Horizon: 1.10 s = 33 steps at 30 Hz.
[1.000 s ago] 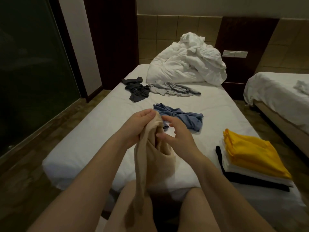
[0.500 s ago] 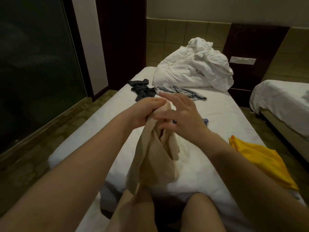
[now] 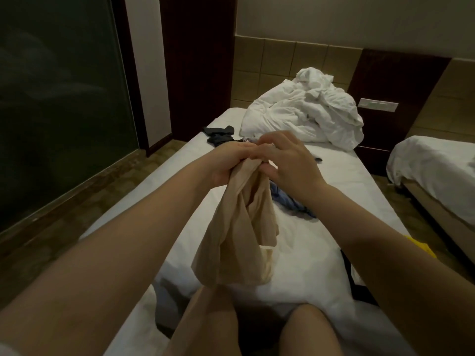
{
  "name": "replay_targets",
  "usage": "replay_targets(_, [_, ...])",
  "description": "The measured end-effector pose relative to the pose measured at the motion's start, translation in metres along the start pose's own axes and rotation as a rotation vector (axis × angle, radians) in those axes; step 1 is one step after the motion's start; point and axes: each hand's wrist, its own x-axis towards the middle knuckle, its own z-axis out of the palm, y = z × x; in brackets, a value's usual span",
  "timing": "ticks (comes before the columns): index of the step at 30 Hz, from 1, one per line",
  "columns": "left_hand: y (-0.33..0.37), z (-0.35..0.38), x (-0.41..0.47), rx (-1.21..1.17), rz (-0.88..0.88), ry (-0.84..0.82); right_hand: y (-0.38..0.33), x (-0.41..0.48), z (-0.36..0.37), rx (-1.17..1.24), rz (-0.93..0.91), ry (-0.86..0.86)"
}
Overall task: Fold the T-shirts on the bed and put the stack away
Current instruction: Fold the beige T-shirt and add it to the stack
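Beige cloth hangs bunched in the middle of the head view: a beige T-shirt (image 3: 239,227) is held up above the near end of the bed (image 3: 359,181). Its lower folds dangle over the white sheet, just in front of the person's bare knees. The left hand (image 3: 228,165) grips the gathered top of the shirt, fingers curled round the fabric. The right hand (image 3: 290,163) meets it from the other side, touching the left hand, with its fingertips and thumb pinching the same upper edge.

Behind the right wrist, a crumpled blue garment (image 3: 290,201) lies near the middle of the bed. A dark grey garment (image 3: 218,136) lies toward the far left corner, and a white duvet (image 3: 303,116) is heaped at the far end against the tiled wall. At the bed's right edge, toward the near end, a yellow folded shirt (image 3: 421,249) peeks out past the right forearm. A black cloth (image 3: 358,289) lies beside it, and the arm hides most of both. A second bed (image 3: 431,165) stands beyond the right edge, and a dark glass pane (image 3: 59,98) fills the left side.
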Motion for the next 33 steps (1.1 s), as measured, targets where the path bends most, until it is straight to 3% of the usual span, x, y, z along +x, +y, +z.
replay_targets(5, [-0.003, 0.002, -0.004, 0.014, -0.002, -0.024, 0.000, -0.025, 0.018, 0.456, 0.514, -0.234])
replay_targets(11, [-0.014, -0.007, 0.002, 0.291, 0.064, 0.146, 0.006, -0.021, 0.008, 0.416, 0.604, -0.474])
replay_targets(14, [-0.010, -0.010, 0.005, 0.167, 0.118, 0.187, 0.018, -0.019, 0.004, 0.262, 0.686, -0.617])
replay_targets(19, [0.007, -0.029, 0.010, 0.110, 0.227, 0.372, 0.036, -0.033, 0.001, 0.374, 0.873, -0.452])
replay_targets(25, [-0.008, -0.056, 0.019, 0.312, 0.046, 0.484, 0.050, -0.023, -0.020, 0.582, 0.887, -0.348])
replay_targets(33, [-0.027, -0.045, 0.022, 0.483, 0.001, 0.566, 0.045, -0.012, -0.024, 1.131, 1.145, -0.176])
